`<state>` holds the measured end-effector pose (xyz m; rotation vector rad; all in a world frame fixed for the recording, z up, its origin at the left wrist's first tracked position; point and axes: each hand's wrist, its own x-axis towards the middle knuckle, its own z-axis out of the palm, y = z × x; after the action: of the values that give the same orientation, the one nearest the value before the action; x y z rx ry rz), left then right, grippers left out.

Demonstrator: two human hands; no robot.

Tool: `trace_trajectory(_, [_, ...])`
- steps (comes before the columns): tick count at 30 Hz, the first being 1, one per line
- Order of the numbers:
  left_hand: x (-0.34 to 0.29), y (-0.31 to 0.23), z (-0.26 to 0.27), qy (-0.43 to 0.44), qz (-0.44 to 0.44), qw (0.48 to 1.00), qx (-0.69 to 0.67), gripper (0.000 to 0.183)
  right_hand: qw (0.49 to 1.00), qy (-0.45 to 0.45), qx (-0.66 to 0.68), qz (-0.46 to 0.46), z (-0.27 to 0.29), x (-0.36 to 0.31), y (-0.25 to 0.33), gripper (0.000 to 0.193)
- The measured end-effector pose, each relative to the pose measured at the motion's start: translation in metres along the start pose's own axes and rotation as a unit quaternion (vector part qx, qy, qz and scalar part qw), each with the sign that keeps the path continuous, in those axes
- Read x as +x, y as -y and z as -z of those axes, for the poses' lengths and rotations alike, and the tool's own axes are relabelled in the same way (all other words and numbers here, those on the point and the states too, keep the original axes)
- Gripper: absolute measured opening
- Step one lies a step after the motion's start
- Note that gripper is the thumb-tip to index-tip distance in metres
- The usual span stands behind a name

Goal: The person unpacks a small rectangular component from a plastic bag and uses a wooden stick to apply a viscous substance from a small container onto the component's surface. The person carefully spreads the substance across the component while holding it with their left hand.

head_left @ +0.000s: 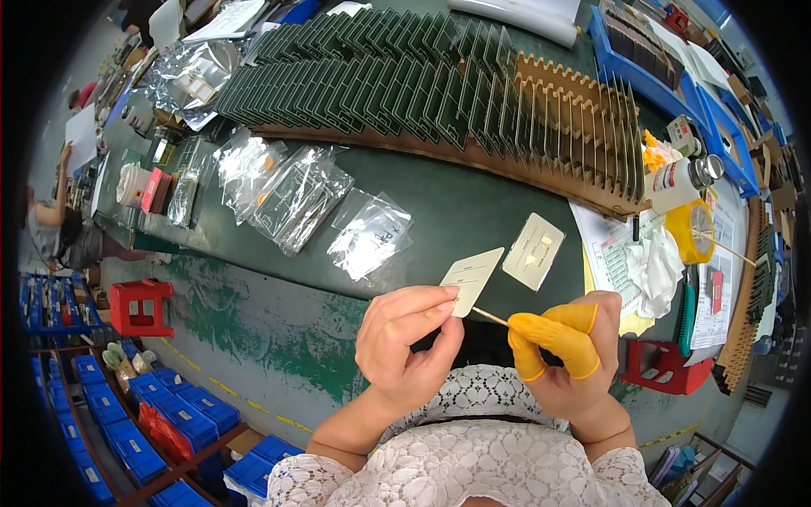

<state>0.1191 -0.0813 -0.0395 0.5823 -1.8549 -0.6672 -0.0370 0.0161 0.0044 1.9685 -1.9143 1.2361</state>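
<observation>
My left hand (411, 342) pinches a small cream rectangular plate (473, 279) by its near edge, tilted above the front of the table. Yellow finger covers are on the thumb and some fingers of my right hand (566, 342), which grips a thin wooden stick (490, 316). The stick's far end reaches the plate's lower edge; whether it touches cannot be made out. A second cream plate (534, 252) with small markings lies flat on the green table (456, 190), just beyond my hands.
Long brown slotted racks (557, 84) hold rows of dark green boards (338, 97). Clear plastic bags (296, 194) lie at left. To the right are a white bottle (676, 184), a yellow container (691, 230), crumpled white tissue (655, 270) and blue trays (642, 76). Red stools (140, 308) stand below.
</observation>
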Motion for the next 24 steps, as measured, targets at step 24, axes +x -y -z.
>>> trace_trajectory(24, [-0.0034, 0.0026, -0.0035, -0.035, 0.008, 0.999, -0.01, 0.035, 1.0, -0.009, -0.007, -0.011, -0.0028, 0.0005, 0.0005, 0.037])
